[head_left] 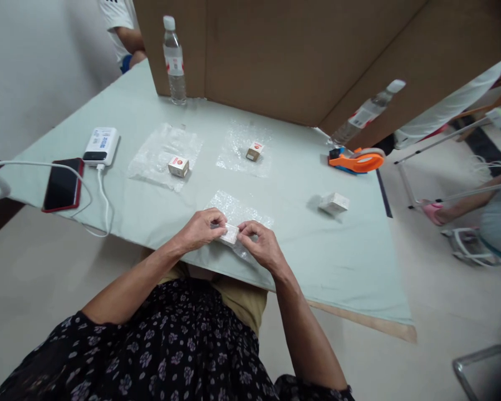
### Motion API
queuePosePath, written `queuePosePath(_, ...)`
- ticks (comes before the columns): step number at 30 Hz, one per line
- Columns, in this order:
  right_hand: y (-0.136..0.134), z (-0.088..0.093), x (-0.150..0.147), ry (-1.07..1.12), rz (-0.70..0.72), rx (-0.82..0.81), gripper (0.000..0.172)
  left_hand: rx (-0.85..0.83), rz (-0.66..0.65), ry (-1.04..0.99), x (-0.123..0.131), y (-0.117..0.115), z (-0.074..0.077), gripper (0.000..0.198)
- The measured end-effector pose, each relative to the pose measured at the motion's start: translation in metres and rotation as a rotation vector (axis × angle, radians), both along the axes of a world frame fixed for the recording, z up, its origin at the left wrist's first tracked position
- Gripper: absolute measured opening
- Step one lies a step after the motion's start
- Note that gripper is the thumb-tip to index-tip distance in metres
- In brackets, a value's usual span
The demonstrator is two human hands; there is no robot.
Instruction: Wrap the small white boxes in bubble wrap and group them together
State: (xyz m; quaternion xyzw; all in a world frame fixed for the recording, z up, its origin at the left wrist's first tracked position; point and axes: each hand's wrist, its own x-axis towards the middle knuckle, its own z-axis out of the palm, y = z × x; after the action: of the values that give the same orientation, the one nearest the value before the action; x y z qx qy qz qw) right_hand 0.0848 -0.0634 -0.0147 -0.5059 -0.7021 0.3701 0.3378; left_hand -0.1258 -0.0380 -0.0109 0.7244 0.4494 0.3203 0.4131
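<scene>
A small white box [230, 234] is held near the table's front edge, above a sheet of bubble wrap [250, 211]. My left hand [202, 229] pinches its left end, and my right hand [261, 242] grips the right end with thumb and fingertips. Farther back, one small printed box [178, 166] rests on a bubble wrap sheet [150, 159] to the left. Another printed box [254, 151] sits on bubble wrap [231, 150] in the middle. To the right, a whitish box [334, 204] lies on the tablecloth by itself.
An orange tape dispenser [357, 161] lies at the right. Two water bottles [175, 67] stand before a tall cardboard panel [267, 61]. On the left are a white power bank [102, 146], its cable and a red-edged phone [63, 185]. A person's arm [129, 39] shows behind the panel.
</scene>
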Motion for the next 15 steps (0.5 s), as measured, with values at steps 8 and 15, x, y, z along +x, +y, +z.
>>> queuePosePath(8, -0.010, 0.008, 0.017, -0.021, -0.139, -0.108, 0.019, -0.047, -0.097, 0.016, 0.000, 0.012, 0.004, 0.005)
queuePosePath(15, -0.005, 0.014, 0.026, 0.014, -0.197, -0.120, 0.032, 0.052, -0.021, 0.067, 0.003, -0.010, 0.007, 0.010)
